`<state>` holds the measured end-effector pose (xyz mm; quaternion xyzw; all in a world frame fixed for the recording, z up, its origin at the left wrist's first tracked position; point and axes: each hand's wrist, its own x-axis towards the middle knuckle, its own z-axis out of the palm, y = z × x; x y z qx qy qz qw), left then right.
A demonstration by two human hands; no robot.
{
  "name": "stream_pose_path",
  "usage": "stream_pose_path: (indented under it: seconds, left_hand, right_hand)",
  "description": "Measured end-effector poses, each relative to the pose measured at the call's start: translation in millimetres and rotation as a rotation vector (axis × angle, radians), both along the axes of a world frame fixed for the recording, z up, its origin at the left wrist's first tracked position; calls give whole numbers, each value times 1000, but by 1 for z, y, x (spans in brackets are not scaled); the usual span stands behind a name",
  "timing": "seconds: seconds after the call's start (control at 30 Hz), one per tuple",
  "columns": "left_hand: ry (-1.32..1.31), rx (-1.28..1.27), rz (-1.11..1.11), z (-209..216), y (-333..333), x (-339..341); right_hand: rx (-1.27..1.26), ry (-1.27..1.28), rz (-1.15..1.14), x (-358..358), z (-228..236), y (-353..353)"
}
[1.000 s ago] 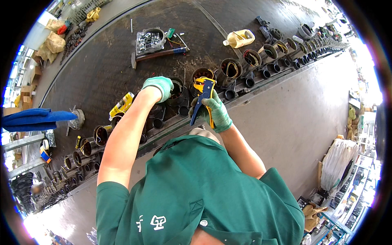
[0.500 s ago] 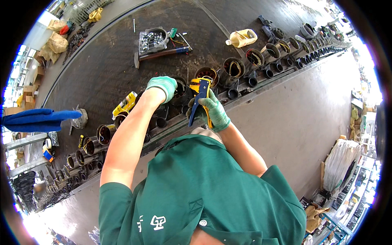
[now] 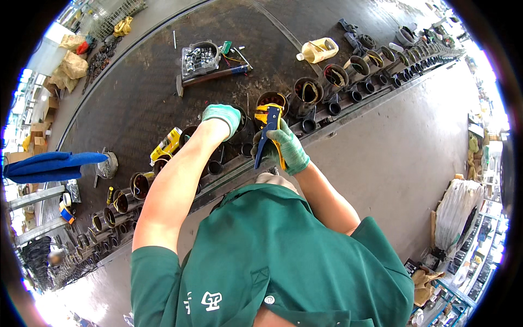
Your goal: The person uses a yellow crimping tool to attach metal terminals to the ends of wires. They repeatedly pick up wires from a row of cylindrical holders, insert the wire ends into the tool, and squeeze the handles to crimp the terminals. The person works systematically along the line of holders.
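Observation:
My right hand (image 3: 293,151), in a green glove, grips a blue-and-yellow wire stripper (image 3: 268,131) by its handles, jaws pointing away from me. My left hand (image 3: 222,117), gloved too, is curled at the left rim of a dark cylindrical housing (image 3: 246,131). Its fingertips are out of sight, and what they hold cannot be made out. Just beyond the stripper's jaws stands another open housing (image 3: 272,99) with reddish windings inside. To the right of it is a taller housing (image 3: 308,90) with pale wires in its mouth.
Similar housings line the bench edge both ways. Farther back lie a hammer (image 3: 215,77), a clear box of metal parts (image 3: 199,58) and a bottle of yellowish liquid (image 3: 318,50). Left of my left arm are a yellow can (image 3: 165,145) and a hanging blue cloth (image 3: 52,165).
My left hand has shifted slightly right along the housing's rim. My right hand keeps its grip on the wire stripper, almost still. The whole view has shifted a little.

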<state>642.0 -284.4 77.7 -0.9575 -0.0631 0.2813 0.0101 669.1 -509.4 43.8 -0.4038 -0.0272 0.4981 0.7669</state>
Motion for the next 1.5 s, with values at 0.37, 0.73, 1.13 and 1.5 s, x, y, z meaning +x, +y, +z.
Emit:
stream_pose_path:
  seconds: [0.37, 0.73, 1.13, 1.5]
  left_hand:
    - [-518, -1094, 721, -34, 46, -61]
    - [-795, -1084, 542, -55, 28, -79]
    - [-663, -1254, 658, -50, 27, -84]
    - [-850, -1165, 565, -79, 31, -84]
  right_hand:
    - [-40, -1, 15, -11, -6, -9]
    - [-51, 129, 62, -32, 4, 15]
    - [-318, -1026, -189, 0, -4, 65]
    - [-287, -887, 153, 16, 9, 81]
